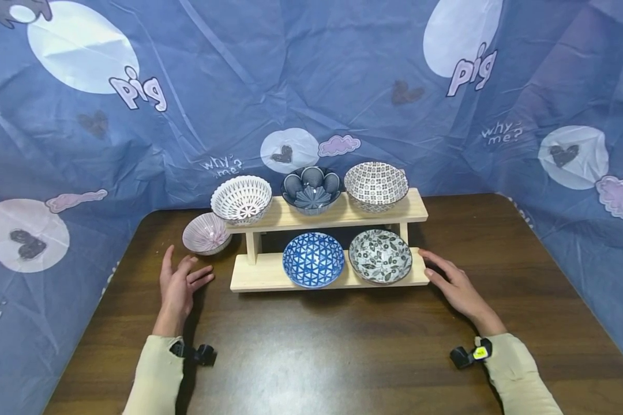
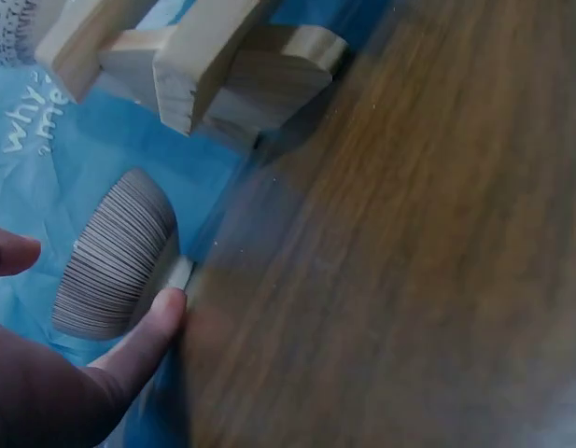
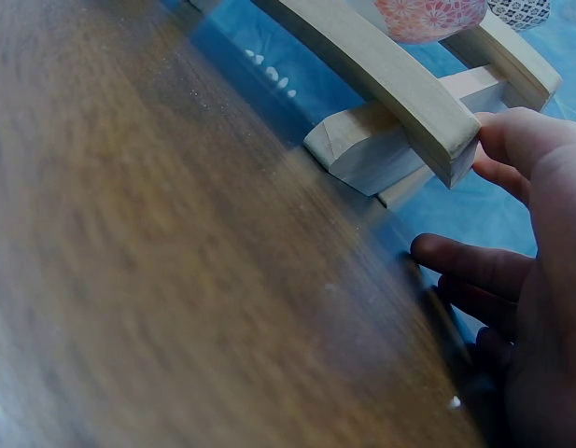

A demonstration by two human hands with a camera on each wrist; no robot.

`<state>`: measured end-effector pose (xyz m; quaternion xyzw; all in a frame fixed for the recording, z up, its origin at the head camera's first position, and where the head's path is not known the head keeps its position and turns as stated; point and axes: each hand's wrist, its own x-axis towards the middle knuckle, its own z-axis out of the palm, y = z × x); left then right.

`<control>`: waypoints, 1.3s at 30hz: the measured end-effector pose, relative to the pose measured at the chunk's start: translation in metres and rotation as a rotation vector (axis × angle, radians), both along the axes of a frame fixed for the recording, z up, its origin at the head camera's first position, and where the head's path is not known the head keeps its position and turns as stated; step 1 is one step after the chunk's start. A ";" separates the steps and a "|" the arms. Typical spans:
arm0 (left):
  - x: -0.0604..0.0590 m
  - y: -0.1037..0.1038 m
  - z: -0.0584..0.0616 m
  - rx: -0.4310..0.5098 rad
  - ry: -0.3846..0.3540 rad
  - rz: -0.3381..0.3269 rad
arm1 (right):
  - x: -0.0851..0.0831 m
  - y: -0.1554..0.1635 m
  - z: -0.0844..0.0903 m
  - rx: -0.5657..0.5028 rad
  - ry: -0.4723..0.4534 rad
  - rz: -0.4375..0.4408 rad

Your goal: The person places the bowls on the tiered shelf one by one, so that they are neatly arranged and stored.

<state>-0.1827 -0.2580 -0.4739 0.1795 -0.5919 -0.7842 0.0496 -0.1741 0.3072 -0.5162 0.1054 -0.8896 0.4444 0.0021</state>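
A two-step wooden stand [image 1: 262, 272] holds several patterned bowls. My right hand [image 1: 459, 289] touches the right end of its lower step with the fingertips, beside a leaf-patterned bowl [image 1: 380, 257]. In the right wrist view, the thumb and a finger meet the corner of the wooden board [image 3: 400, 89], while the other fingers extend below it. Over the table at left, my left hand [image 1: 178, 290] is spread with nothing in it. Just beyond its fingers, a small pink-streaked bowl [image 1: 206, 234] sits left of the stand. The left wrist view shows this bowl's finely striped outside [image 2: 115, 261].
On the lower step is also a blue triangle-patterned bowl [image 1: 313, 259]. The upper step carries a white scalloped bowl [image 1: 241, 199], a dark blue petal-patterned bowl [image 1: 311, 193] and a grey lattice-patterned bowl [image 1: 376, 183]. Behind the brown table [image 1: 301, 351] hangs a blue printed cloth [image 1: 311, 69].
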 end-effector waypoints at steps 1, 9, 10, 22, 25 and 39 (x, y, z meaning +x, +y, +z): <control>-0.002 0.000 -0.001 0.010 0.009 0.003 | 0.000 0.000 0.000 0.002 0.000 0.000; -0.018 -0.002 -0.006 0.072 0.018 0.005 | -0.002 0.000 -0.003 0.001 -0.018 -0.005; -0.020 -0.002 -0.006 0.083 0.014 0.001 | -0.002 0.000 -0.003 0.001 -0.020 -0.004; -0.032 0.000 -0.016 0.159 0.089 -0.028 | -0.001 0.000 -0.002 0.001 -0.008 -0.006; -0.034 -0.001 -0.018 0.185 0.114 -0.028 | 0.000 0.000 -0.001 -0.001 -0.009 -0.005; -0.039 0.000 -0.004 0.307 0.012 0.066 | 0.001 -0.002 0.003 -0.020 -0.003 -0.003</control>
